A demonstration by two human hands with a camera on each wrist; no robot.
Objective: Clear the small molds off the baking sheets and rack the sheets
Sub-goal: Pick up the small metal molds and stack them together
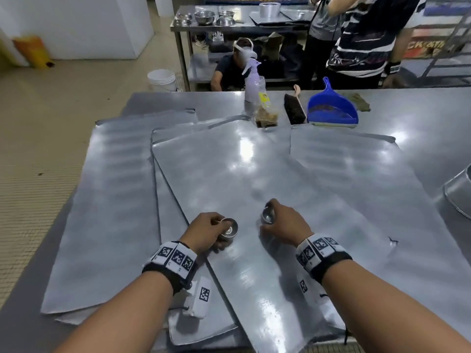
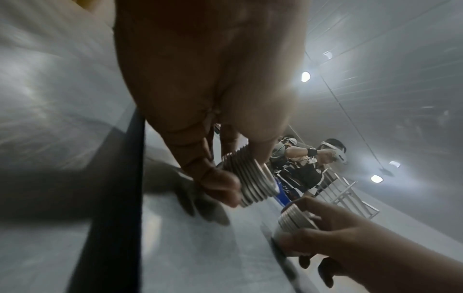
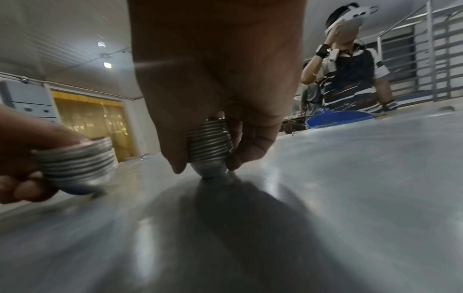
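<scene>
Both hands are loaded! The left hand (image 1: pixel 207 226) has its fingers (image 2: pixel 220 184) curled round a nested stack of molds (image 1: pixel 229 227), tilted, open mouth facing up and right. The right hand (image 1: pixel 283 222) pinches a second stack (image 1: pixel 268 216) from above, its rounded base touching or just off the top sheet (image 1: pixel 229 174), thumb one side, fingers the other. The two stacks sit near each other, not touching, close to the near edge.

The sensible play, I'd judge: marry the stacks, one into the other, mouth to base, kept in line so the rims don't jam. Squeeze the sides, not the lip, since thin nested cups slide apart if tipped too far. Then carry them clear of the sheets; the basin (image 1: pixel 458 192) at the right edge may be the drop spot, though that's a guess. No loose molds show on the overlapped sheets. The rack (image 3: pixel 426 59) stands beyond the tabletop (image 1: pixel 420 110).
</scene>
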